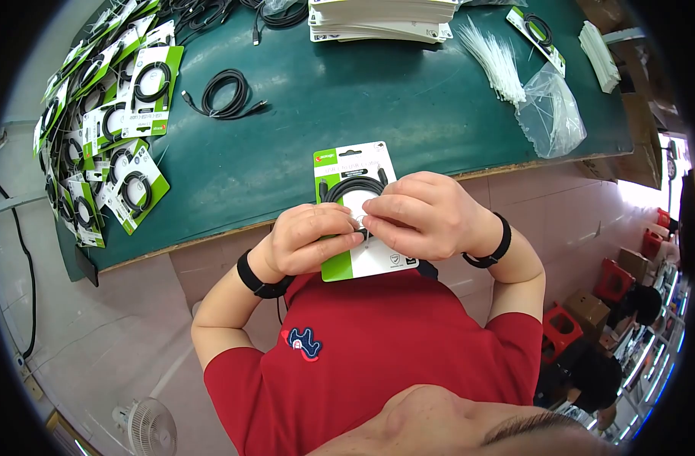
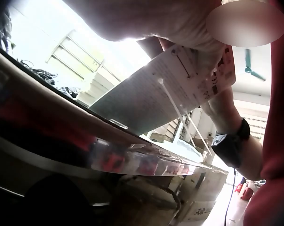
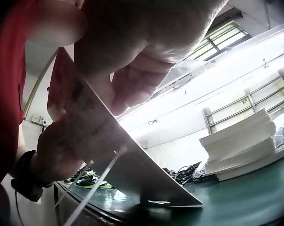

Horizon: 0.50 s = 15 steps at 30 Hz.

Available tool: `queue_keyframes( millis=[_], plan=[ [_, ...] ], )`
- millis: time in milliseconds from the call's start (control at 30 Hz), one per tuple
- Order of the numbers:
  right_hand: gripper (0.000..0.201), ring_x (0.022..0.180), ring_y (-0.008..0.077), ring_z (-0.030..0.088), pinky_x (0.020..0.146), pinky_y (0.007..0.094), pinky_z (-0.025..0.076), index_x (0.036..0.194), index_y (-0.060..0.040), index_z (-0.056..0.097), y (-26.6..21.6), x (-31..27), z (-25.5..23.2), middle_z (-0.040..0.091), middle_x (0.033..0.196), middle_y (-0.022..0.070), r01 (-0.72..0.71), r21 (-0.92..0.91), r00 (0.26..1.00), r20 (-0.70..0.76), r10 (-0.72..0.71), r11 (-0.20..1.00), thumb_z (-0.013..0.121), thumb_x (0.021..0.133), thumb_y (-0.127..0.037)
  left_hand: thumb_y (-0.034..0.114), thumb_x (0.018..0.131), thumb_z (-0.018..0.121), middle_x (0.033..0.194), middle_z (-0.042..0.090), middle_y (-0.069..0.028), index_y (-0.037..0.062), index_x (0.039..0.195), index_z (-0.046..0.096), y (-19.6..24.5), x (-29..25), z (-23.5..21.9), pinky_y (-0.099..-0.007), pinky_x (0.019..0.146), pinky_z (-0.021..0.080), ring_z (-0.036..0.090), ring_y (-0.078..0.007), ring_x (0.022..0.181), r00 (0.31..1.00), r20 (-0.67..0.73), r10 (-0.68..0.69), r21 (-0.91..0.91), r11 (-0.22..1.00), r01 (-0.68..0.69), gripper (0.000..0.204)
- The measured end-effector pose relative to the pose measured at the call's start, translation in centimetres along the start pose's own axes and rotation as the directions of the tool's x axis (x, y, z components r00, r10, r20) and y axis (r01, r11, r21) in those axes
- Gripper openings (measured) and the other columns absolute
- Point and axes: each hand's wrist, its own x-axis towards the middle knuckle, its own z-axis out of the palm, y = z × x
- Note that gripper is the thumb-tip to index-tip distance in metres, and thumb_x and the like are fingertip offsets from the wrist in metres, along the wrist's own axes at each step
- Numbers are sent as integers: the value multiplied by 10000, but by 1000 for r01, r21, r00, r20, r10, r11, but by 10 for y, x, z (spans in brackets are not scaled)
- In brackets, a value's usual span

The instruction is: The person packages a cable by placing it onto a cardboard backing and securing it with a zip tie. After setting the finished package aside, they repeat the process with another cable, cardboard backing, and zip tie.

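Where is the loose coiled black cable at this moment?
In the head view the loose coiled black cable lies on the green table mat, upper left, just right of the pile of green-and-white packaged cable cards.

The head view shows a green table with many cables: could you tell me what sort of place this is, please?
Probably a packing workshop: packaged cable cards lie heaped on the green table, beside a stack of blank cards and a bundle of white cable ties.
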Motion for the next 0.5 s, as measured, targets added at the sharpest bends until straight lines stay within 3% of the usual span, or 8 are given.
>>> queue_keyframes(
  millis=[233, 500],
  plan=[
    [171, 748, 205, 651, 619, 301, 530, 912, -15, 703, -1, 1, -1, 666, 1004, 114, 31, -59, 999, 14, -31, 998, 682, 755, -80, 37, 774, 743, 970, 628, -115, -24, 1000, 681, -3, 0, 0, -408, 800, 606, 694, -270, 853, 1000, 2, 9, -34, 999, -9, 242],
    [159, 749, 205, 655, 612, 298, 529, 906, -22, 705, 4, 1, -1, 673, 994, 108, 16, 3, 1000, -8, -16, 1000, 694, 756, -74, 28, 792, 724, 964, 626, -122, -33, 1000, 680, -4, 5, -3, -411, 808, 604, 694, -279, 857, 1000, 6, 10, -64, 998, -10, 221]
  ],
)
